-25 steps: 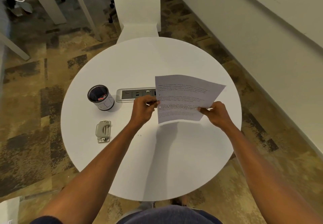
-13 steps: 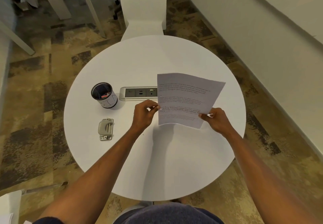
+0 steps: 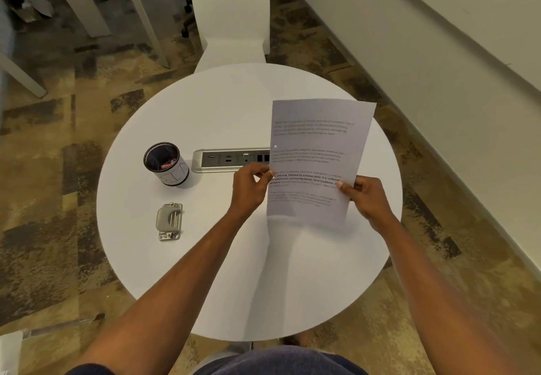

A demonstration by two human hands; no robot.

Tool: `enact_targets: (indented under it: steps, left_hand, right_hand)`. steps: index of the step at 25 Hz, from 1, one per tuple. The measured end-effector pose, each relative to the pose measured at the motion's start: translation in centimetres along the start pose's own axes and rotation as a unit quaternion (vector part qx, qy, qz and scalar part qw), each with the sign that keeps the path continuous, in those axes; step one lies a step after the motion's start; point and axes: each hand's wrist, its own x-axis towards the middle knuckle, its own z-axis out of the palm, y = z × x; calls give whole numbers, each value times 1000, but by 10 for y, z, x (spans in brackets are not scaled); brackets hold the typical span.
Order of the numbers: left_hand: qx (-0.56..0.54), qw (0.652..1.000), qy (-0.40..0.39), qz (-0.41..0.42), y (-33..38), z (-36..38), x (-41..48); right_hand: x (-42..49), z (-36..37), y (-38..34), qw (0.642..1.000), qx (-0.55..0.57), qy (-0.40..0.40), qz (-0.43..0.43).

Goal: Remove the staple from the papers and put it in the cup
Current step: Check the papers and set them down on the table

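Note:
The printed papers (image 3: 316,152) are held up over the right half of the round white table (image 3: 205,272), nearly upright in portrait. My left hand (image 3: 251,187) pinches their left edge and my right hand (image 3: 369,199) grips the right edge lower down. No staple can be made out on the sheets. A white cup (image 3: 167,164) with a dark mesh inside stands on the left of the table, with something small and red at its bottom. A grey metal staple remover (image 3: 169,222) lies flat in front of the cup, apart from both hands.
A silver power and data strip (image 3: 231,160) is set into the table's middle, partly behind the papers. A white chair (image 3: 231,17) stands at the far side. A pale wall runs along the right; table legs stand on patterned carpet at upper left.
The papers have been turned from a slanted landscape position to nearly upright portrait. Both hands kept their hold on the edges, and the view shifted slightly.

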Motion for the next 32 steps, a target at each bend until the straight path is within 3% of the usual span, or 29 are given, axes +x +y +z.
enact_targets:
  steps: [4, 12, 22, 32]
  left_hand:
    - [-66, 989, -59, -120, 8, 24, 9]
    - [-92, 947, -67, -300, -29, 65, -39]
    - [-3, 932, -47, -360, -42, 95, -54]
    - [82, 930, -40, -355, -37, 98, -51]
  right_hand:
    - [-8, -18, 16, 998, 31, 31, 45]
    - [-40, -33, 75, 986, 3, 52, 160]
    - [-34, -35, 100, 974, -70, 40, 211]
    - [-27, -41, 102, 972, -78, 47, 216]
